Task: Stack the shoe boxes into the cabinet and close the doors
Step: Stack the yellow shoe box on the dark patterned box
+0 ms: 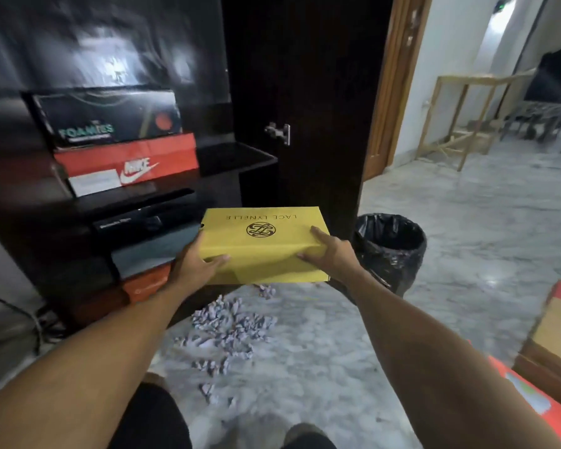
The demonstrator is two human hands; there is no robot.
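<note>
I hold a yellow shoe box (259, 241) level in front of the dark cabinet (20, 196). My left hand (195, 264) grips its near left corner and my right hand (331, 254) grips its near right side. On the upper shelf a black Foamies box (110, 118) lies on a red Nike box (127, 163). Lower down sit a black box (143, 218), a grey box (153, 251) and an orange box (146, 283), stacked. The cabinet's right door (305, 92) stands open, with a metal hinge (279, 132) showing.
A black bin with a liner (389, 247) stands just right of the open door. Crumpled paper scraps (230, 322) litter the marble floor. More boxes, orange and brown (548, 351), lie at the lower right. A wooden frame (467, 111) stands in the far room.
</note>
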